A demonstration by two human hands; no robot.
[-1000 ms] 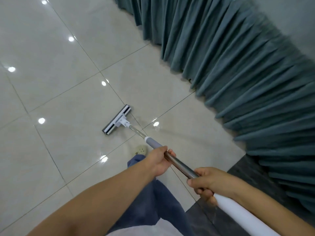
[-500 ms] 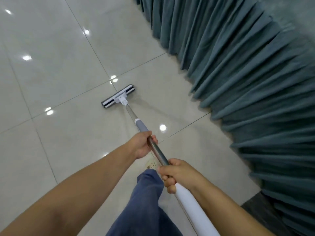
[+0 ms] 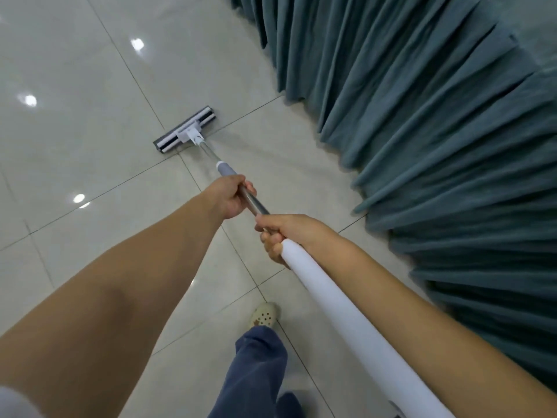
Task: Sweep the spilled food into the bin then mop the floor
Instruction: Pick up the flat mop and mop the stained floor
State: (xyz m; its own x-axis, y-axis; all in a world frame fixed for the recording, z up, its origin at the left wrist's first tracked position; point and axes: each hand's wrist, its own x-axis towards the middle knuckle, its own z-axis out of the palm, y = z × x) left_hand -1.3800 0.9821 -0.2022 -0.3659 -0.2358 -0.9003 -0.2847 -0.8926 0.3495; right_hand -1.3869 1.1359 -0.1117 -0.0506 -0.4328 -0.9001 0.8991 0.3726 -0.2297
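Note:
A flat mop with a grey and white head lies flat on the pale tiled floor, ahead of me and a little left. Its metal pole runs back toward me and widens into a white handle. My left hand is wrapped around the metal pole just below a grey collar. My right hand grips the pole further back, where the white handle begins. No spilled food or bin shows in the head view.
A long teal curtain hangs in folds along the right side and reaches the floor. My leg in blue trousers and a beige clog stand below the hands. The glossy tiles reflect ceiling lights.
The mop head has slid forward across the tiles, away from me and toward the curtain side. Both hands kept their grip and my arms have stretched out.

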